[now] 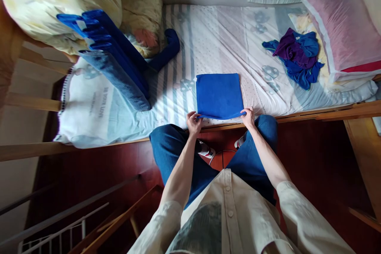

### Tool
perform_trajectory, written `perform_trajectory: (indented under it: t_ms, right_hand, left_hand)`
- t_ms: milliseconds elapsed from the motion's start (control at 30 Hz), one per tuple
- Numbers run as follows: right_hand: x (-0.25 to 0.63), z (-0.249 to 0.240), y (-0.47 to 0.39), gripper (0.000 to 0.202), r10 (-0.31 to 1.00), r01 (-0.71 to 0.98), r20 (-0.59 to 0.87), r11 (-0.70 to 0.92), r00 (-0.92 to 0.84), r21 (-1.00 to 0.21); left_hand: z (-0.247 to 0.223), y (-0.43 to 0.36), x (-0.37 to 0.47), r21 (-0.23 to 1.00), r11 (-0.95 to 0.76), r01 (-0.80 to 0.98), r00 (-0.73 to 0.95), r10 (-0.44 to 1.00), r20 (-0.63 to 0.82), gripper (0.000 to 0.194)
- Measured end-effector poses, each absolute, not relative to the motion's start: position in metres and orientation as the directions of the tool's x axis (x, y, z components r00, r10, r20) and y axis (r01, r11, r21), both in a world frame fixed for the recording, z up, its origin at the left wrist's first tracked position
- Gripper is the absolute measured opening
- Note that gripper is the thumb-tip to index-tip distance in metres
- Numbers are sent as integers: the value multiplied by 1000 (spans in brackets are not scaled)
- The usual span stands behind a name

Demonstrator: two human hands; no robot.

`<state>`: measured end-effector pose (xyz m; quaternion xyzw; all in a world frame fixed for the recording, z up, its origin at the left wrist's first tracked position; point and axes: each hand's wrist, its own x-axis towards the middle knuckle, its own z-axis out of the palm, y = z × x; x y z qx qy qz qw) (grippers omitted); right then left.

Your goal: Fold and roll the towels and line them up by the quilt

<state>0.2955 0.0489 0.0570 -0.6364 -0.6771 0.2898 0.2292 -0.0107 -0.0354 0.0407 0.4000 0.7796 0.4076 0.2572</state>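
From the head camera we look down at a bed with a patterned sheet [226, 35]. Near the left end of the bedding we can read part of a print, "YOUR LOVE", in small grey letters; the words around it are too small to make out.

We count one folded blue cloth [219, 95], lying flat near the bed's front edge, between our two hands. Our left hand [193, 122] pinches its near left corner, fingers curled on the hem. Our right hand [248, 117] pinches the near right corner in the same way.

To the left we see one stack of folded blue cloths [110, 53] leaning on a yellowish duvet [59, 0]; we cannot count its layers surely. To the right lies one crumpled heap of blue and purple cloth [297, 55], beside one pink pillow [345, 27], cut off by the frame edge.
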Motion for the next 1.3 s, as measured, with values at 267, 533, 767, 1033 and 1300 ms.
perform_trajectory:
  t_ms: [267, 533, 767, 1033, 1300]
  right_hand:
    - [295, 47, 53, 24, 979, 477, -104, -7, -176, -879]
    - [300, 40, 59, 20, 989, 404, -94, -41, -112, -914]
    - [298, 41, 56, 20, 965, 630, -259, -171, -49, -758]
    - [300, 44, 52, 15, 957, 738, -290, -200, 6, -645]
    - [298, 32, 52, 24, 941, 776, -327, -271, 89, -569]
  left_hand:
    - [27, -33, -13, 923, 212, 321, -447, 893, -49, 9]
    - [32, -32, -28, 858, 349, 376, -462, 874, -153, 15]
    - [44, -38, -35, 750, 483, 451, -501, 833, -236, 22]
    - [44, -38, -34, 669, 613, 420, -530, 764, -368, 25]
    - [31, -33, -35, 604, 662, 444, -525, 739, -423, 28]
